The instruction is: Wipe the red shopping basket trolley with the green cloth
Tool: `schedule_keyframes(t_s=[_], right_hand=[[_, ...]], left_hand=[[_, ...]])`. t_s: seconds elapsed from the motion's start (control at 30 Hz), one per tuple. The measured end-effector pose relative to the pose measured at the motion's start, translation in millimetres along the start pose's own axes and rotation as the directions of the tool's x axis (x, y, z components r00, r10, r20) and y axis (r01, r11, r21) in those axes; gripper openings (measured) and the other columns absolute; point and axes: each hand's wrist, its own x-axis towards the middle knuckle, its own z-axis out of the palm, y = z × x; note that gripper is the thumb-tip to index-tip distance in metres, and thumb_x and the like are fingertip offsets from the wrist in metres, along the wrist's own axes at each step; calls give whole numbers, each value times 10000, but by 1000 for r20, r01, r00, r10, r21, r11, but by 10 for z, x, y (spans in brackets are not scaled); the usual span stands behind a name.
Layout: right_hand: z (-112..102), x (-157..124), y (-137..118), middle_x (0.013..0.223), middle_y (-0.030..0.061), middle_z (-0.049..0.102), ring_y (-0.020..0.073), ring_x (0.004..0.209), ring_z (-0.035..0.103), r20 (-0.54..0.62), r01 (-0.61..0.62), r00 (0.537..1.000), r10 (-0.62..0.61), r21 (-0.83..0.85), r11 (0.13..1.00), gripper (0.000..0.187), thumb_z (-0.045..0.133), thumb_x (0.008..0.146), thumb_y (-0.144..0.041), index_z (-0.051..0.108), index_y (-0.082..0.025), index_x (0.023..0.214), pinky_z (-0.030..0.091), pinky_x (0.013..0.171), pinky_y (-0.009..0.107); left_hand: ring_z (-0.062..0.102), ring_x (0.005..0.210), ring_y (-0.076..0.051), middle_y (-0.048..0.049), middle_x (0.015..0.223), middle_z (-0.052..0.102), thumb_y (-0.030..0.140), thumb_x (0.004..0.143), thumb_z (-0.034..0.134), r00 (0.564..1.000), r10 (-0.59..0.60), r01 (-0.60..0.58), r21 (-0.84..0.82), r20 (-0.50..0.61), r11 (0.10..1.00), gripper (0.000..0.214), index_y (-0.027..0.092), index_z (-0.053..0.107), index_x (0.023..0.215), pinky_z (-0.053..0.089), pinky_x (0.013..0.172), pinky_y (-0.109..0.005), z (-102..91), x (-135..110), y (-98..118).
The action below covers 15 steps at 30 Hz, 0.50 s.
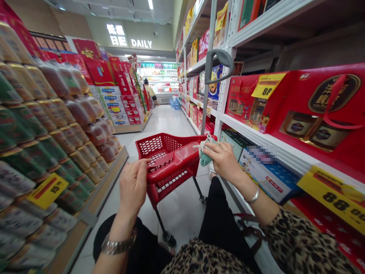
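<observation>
The left hand (132, 186) curls its fingers, pressed together, over the moulded red plastic rim of a latticed shopping trolley (168, 160). The right hand (224, 161) pinches a crumpled teal cloth (204, 155) near the trolley's far right corner, its fingers hiding part of the folds. Shelved gift boxes (296, 110) stand nearby, right.
</observation>
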Motion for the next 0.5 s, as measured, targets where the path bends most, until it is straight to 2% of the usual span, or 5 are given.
schedule_keyframes(t_s=[0.1,0.2,0.3,0.4,0.5], right_hand=[[91,47,-381,1366,39,727,277,1188,556,-100,63,993,-56,65,996,432,561,932,-54,748,-279,1249,402,1003,438],[192,75,-804,1337,25,743,279,1237,535,-224,137,968,-115,85,987,335,590,979,-115,752,-278,1223,402,1012,444],[296,83,-1162,1345,-12,741,284,1283,527,-325,198,931,-166,68,978,250,636,997,-186,764,-295,1183,401,1032,449],[392,79,-1370,1388,-61,715,280,1310,540,-416,253,884,-211,45,967,188,665,998,-232,782,-315,1120,385,1080,464],[495,66,-1376,1412,-89,699,272,1358,536,-454,260,861,-229,5,966,188,665,1005,-245,779,-350,1110,351,1125,493]], left_hand=[[661,827,-217,-49,802,736,510,1028,351,989,131,-136,78,73,988,528,225,700,752,439,1095,-446,113,-39,124],[632,740,-214,-56,708,696,480,1057,284,980,200,-201,121,22,972,587,220,701,735,475,1010,-413,192,-21,65],[628,739,-215,-65,711,693,470,1069,245,966,260,-256,145,-7,956,611,215,690,736,492,949,-388,171,11,-12],[591,672,-190,-36,653,647,472,1068,285,959,282,-276,156,-13,948,581,223,629,671,495,875,-356,89,45,-63],[482,564,-148,25,529,483,492,1030,435,962,274,-271,145,-4,952,540,230,476,559,502,910,-334,-10,88,-138]])
